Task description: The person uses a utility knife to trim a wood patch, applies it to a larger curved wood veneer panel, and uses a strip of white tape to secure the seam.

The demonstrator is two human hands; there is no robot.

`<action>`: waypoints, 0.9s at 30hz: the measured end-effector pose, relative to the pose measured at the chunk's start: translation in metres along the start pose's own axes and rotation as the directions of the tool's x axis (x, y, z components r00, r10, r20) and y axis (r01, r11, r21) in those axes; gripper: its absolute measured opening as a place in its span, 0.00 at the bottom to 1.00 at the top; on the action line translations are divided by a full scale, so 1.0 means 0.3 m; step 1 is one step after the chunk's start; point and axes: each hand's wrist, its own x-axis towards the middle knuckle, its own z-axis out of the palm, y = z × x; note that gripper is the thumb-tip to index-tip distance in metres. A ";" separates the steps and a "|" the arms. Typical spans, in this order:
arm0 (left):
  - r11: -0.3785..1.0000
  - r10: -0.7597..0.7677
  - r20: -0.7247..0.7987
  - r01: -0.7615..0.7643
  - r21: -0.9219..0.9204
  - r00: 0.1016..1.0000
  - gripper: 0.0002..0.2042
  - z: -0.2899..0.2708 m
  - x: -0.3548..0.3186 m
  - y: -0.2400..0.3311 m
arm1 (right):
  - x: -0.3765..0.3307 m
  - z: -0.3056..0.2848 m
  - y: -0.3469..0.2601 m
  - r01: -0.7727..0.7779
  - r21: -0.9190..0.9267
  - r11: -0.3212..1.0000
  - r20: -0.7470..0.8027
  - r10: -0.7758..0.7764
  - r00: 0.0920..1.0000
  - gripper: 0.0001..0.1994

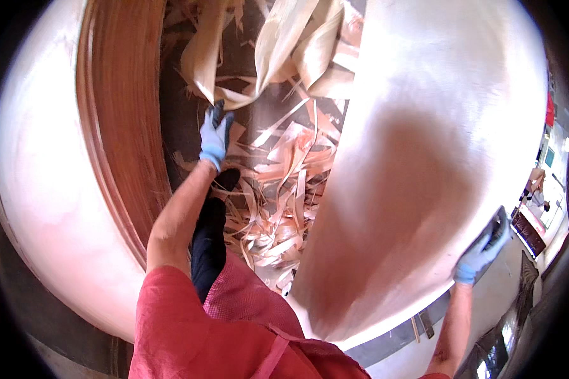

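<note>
My left hand (216, 136), in a light blue glove with dark fingertips, reaches forward into the gap between two big stacks. Its fingers are stretched out and apart, with the tips at the lower end of a hanging, twisted strip of pale wood veneer (203, 60). Whether they touch the strip is hard to tell. My right hand (483, 252), gloved alike, rests with extended fingers on the outer edge of the large pale veneer stack (449, 69) at the right. Some of its fingers are hidden by the viewing angle.
Another tall veneer stack (38, 158) stands at the left, its reddish-brown layered side (123, 95) facing the gap. Torn veneer scraps (278, 234) litter the floor around my dark shoe (227, 180). More curled strips (319, 47) hang ahead. A person (536, 183) is far right.
</note>
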 end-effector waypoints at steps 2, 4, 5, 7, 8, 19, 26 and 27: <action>0.949 0.206 0.080 -0.219 0.227 0.975 0.24 0.070 -0.142 0.163 | -0.028 0.020 -0.035 -0.103 0.201 0.974 -0.056 0.116 0.992 0.20; 0.922 0.242 0.144 -0.273 0.275 0.960 0.24 0.083 -0.234 0.237 | -0.033 0.015 -0.008 -0.012 0.140 0.990 -0.046 0.019 0.999 0.21; 0.891 0.288 0.197 -0.337 0.304 0.937 0.27 0.099 -0.280 0.308 | -0.033 0.017 0.003 -0.003 0.160 0.987 -0.055 0.012 0.998 0.21; 0.892 0.279 0.222 -0.337 0.301 0.934 0.27 0.106 -0.349 0.435 | -0.032 0.017 -0.003 0.038 0.127 0.991 -0.060 -0.031 0.998 0.22; 0.903 0.281 0.226 -0.337 0.268 0.932 0.27 0.105 -0.370 0.483 | -0.021 0.012 -0.020 0.075 0.073 0.994 -0.060 -0.071 0.996 0.23; 0.687 0.724 0.152 -0.684 -0.244 0.672 0.20 -0.097 -0.554 1.630 | -0.024 0.050 0.047 -0.014 -0.116 0.993 -0.114 0.001 0.993 0.26; 0.631 0.680 -0.274 -0.733 -0.253 0.680 0.18 -0.391 -0.466 2.058 | -0.015 0.030 0.020 -0.046 -0.131 0.990 -0.093 0.033 0.995 0.25; 0.671 0.620 -0.293 -0.685 -0.284 0.728 0.18 -0.414 -0.430 2.042 | -0.018 0.030 0.018 -0.049 -0.136 0.989 -0.077 0.039 0.996 0.24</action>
